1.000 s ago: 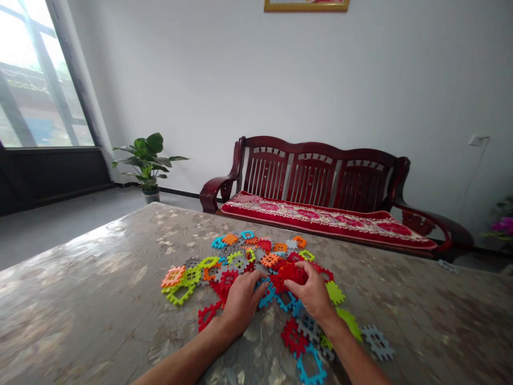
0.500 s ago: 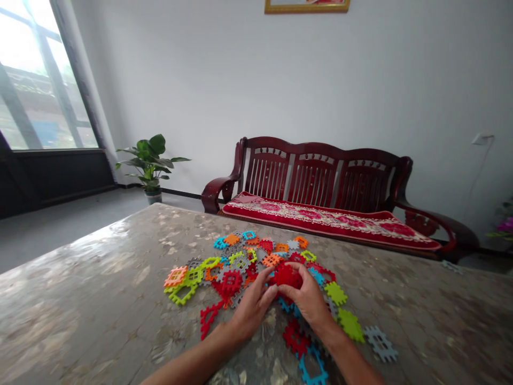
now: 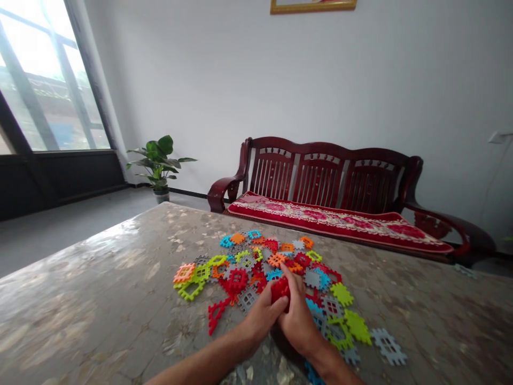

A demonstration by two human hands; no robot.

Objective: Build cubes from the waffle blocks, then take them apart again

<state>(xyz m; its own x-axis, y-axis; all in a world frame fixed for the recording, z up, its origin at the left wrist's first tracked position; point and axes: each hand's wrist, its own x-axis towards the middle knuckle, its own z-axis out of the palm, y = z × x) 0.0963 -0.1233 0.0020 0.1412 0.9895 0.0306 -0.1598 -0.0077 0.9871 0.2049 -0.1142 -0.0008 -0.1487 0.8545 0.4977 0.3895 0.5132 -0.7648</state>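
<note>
Between both hands, over the near side of the pile, is a red toy block piece, partly covered by fingers. My left hand grips it from the left, its thumb pressed across the front. On the other side my right hand closes round it, with the index finger stretched along the far edge. Around them lie notched plastic tiles: an orange tile just beyond, a grey windowed tile to the left, a grey windowed tile and a green frame tile to the right.
The tiles spread over a patterned table. A red triangular frame lies at the near left, a grey tile at the near right. Behind the table stand a wooden bench and a potted plant.
Both hands have drawn nearer to me and closed tighter round the red piece, lifting it off the pile's middle. The view has swung slightly left.
</note>
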